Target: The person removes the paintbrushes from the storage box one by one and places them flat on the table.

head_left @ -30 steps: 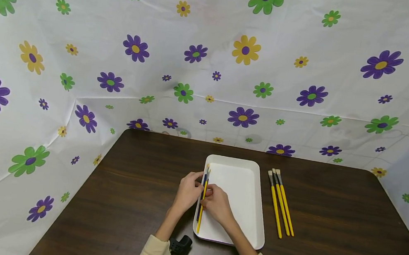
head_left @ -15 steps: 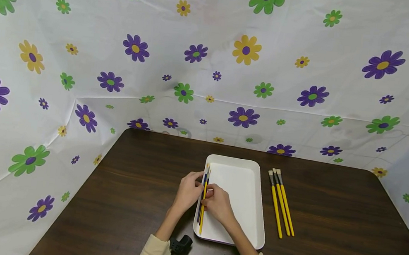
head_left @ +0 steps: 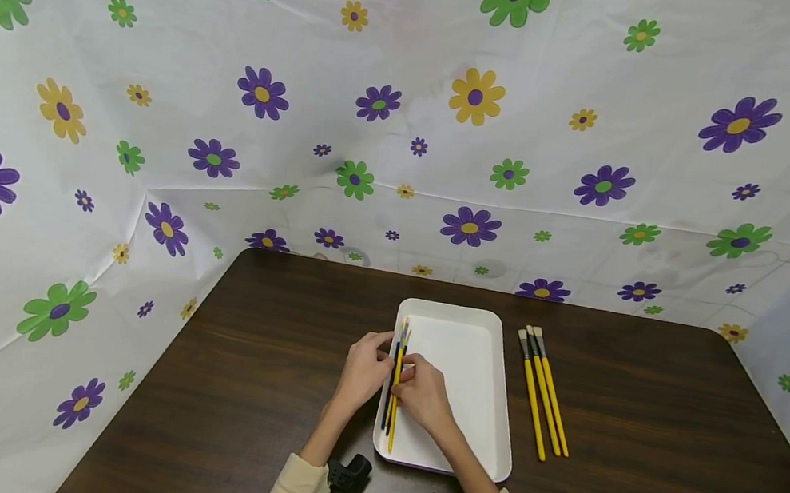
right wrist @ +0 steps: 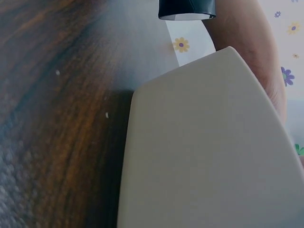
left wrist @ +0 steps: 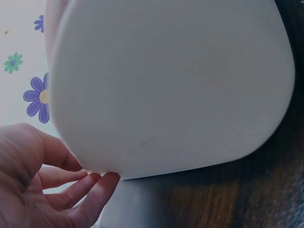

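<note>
Resting on the brown counter (head_left: 265, 377), the white tray (head_left: 459, 390) looked light and stiff, its smooth surface likely to slide if nudged; the raised rim offered the surest hold, along both long sides. Next in size came the hands, close together over the tray's left side. The right hand (head_left: 425, 394) appeared to pinch a slim yellow brush (head_left: 394, 419) partway along its handle. The left hand (head_left: 362, 368) had its fingers bent in at the left wall; whether they gripped a brush or only the rim could not be told. Smaller again were three thicker yellow brushes (head_left: 543, 392), lying on the counter right of the tray, then the slim one and a dark-handled brush (head_left: 384, 416), both within the tray's outline near its left wall. These seemed very light, rigid and apt to roll, with delicate bristles, so mid-handle was the sensible place to grip.

Only the head view took in the brushes. The left wrist view showed instead the left fingertips (left wrist: 112, 177) at the edge of a pale surface, probably the tray's outside. The right wrist view gave the tray's side against the counter, with a forearm (right wrist: 249, 42) and a black wrist mount (right wrist: 186, 7) beyond; the right hand's grasp was hidden there.
</note>
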`<control>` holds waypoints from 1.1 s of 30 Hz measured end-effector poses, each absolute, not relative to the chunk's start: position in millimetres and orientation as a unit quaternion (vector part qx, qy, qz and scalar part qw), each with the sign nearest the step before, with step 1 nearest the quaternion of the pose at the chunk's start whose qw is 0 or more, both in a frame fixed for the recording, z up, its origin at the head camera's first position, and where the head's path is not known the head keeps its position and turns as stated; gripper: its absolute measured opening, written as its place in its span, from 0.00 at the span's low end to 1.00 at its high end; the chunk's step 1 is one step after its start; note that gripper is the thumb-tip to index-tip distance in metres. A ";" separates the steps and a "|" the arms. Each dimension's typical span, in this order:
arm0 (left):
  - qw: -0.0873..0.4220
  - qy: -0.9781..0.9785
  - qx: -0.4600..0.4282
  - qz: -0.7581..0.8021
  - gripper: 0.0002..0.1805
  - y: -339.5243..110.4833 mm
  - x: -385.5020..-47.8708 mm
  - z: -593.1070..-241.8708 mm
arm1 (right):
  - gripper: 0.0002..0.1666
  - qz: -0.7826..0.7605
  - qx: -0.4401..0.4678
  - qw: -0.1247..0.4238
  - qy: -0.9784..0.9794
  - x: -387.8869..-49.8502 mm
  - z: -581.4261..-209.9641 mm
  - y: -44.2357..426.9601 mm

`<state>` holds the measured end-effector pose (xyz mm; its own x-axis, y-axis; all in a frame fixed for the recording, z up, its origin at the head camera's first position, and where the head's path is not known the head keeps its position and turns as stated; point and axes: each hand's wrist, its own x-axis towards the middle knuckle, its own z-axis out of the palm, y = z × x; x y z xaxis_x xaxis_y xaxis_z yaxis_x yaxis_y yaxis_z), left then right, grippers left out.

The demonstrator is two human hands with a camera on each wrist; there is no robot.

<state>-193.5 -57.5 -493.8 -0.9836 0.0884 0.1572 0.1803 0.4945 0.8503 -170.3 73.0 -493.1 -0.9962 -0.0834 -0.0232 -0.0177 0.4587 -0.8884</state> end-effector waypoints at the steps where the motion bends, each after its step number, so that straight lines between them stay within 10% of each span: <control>1: 0.046 -0.863 -0.078 -0.497 0.23 -57.5 -193.5 -493.7 | 0.27 -0.520 -0.028 0.031 0.853 -170.3 -493.1 73.0; 33: 0.050 -0.865 -0.071 -0.493 0.22 -55.5 -195.2 -496.1 | 0.22 -0.547 0.010 0.019 0.837 -177.1 -470.6 98.7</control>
